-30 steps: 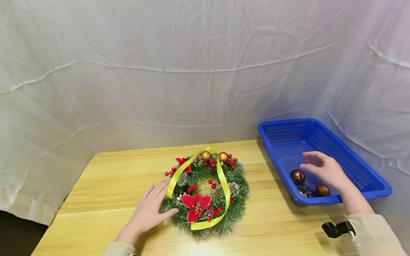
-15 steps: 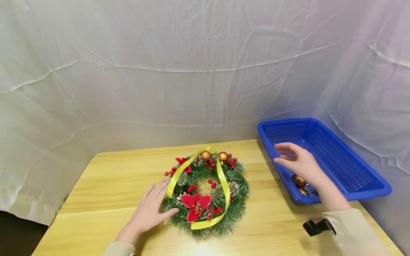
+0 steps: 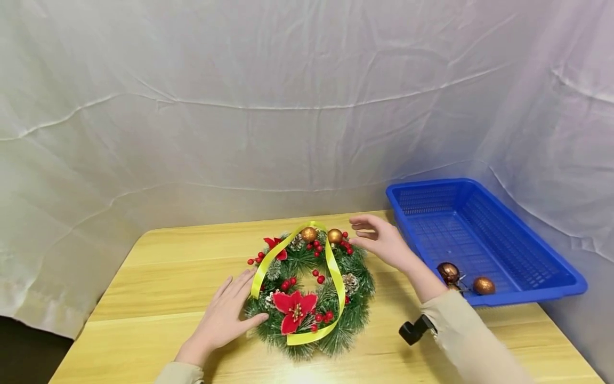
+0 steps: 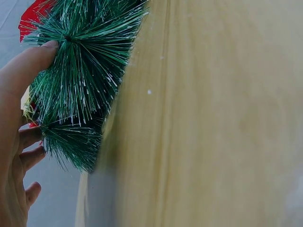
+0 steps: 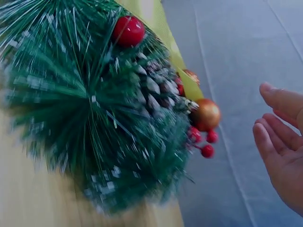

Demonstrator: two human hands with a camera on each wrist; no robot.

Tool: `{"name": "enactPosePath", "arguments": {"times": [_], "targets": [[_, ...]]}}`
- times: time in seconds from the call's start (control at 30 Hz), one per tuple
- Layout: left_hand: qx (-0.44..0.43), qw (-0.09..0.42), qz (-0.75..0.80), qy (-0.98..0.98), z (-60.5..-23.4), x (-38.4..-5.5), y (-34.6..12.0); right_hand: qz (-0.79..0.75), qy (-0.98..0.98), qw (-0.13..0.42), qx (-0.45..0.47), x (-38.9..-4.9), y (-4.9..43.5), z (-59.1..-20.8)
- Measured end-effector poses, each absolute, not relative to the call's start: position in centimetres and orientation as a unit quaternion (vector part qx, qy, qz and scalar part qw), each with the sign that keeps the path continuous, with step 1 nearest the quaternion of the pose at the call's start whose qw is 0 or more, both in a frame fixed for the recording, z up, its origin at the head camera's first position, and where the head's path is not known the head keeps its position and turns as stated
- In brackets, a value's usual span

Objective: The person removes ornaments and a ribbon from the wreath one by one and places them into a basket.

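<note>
A green Christmas wreath [image 3: 357, 312] lies on the table, trimmed with a red poinsettia [image 3: 293, 310], red berries, pine cones and a loose yellow ribbon [image 3: 338, 280]. Two gold baubles [image 3: 334, 236] sit at its far edge. My left hand [image 3: 224, 314] rests against the wreath's left side with fingers extended; its thumb touches the green needles [image 4: 80, 71] in the left wrist view. My right hand [image 3: 384, 244] hovers by the wreath's far right edge, fingers loosely bent and holding nothing. In the right wrist view a gap separates that hand [image 5: 284, 137] from the nearer bauble [image 5: 206, 115].
A blue plastic basket [image 3: 520, 242] stands at the table's right, with several bronze baubles [image 3: 484, 286] in its near end. A black wrist mount [image 3: 415, 330] juts from the right sleeve. Pale curtain [image 3: 268, 144] hangs behind the wooden table [image 3: 168, 282].
My right hand has moved left from over the basket to the wreath's far right edge, uncovering the baubles in the basket. My left hand and the wreath have stayed put.
</note>
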State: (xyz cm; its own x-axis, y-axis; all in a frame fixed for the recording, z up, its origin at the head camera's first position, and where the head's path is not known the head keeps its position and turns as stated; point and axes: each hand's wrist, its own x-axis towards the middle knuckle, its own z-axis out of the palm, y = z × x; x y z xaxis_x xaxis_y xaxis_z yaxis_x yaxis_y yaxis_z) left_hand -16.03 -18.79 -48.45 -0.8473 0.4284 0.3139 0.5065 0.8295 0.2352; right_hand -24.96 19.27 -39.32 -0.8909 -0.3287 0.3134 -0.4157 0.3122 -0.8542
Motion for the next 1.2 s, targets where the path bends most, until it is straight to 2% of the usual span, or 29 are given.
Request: {"name": "enactPosePath", "arguments": {"times": [0.23,0.6,1.2], "targets": [[-0.245,0.121,-0.154,-0.950,-48.5,-16.1,-18.8,0.565,-0.797,0.034,0.209,-26.7,17.1,-40.9],[-0.246,0.127,-0.159,-0.948,-48.5,-16.0,-18.7,0.494,-0.847,0.044,0.190,-27.7,15.6,-42.7],[-0.239,0.125,-0.161,-0.949,-48.4,-15.9,-18.6,0.393,-0.893,0.083,0.200,-26.9,15.3,-41.8]]}}
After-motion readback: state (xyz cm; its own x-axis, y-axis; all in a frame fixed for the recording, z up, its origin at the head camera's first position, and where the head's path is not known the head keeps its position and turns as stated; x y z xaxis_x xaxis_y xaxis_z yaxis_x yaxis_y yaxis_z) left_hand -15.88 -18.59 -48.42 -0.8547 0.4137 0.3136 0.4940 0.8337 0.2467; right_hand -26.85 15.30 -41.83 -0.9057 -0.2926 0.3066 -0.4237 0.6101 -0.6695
